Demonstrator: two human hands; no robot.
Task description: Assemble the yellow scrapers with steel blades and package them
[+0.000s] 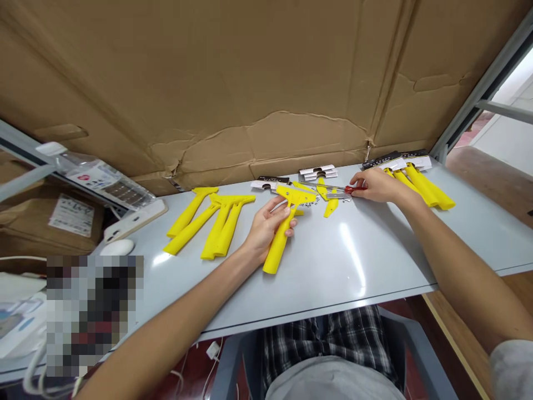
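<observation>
My left hand (272,225) is wrapped around a yellow T-shaped scraper (280,244), its wide head up and its round handle pointing down toward me. My right hand (372,185) is closed on the red handle of a screwdriver (348,189), whose thin metal shaft points left over the table. Below that shaft lie a flat metal blade (338,195), a loose yellow head piece (331,208) and several small dark screws (308,204). Black and white cardboard sleeves (318,173) sit just behind these parts.
Several yellow scrapers (225,225) lie to the left on the grey table (316,266). More scrapers (428,186) with card sleeves are at the right. A cardboard wall (250,83) closes off the back. A bottle (91,172), power strip (135,219) and white mouse (117,247) are at left.
</observation>
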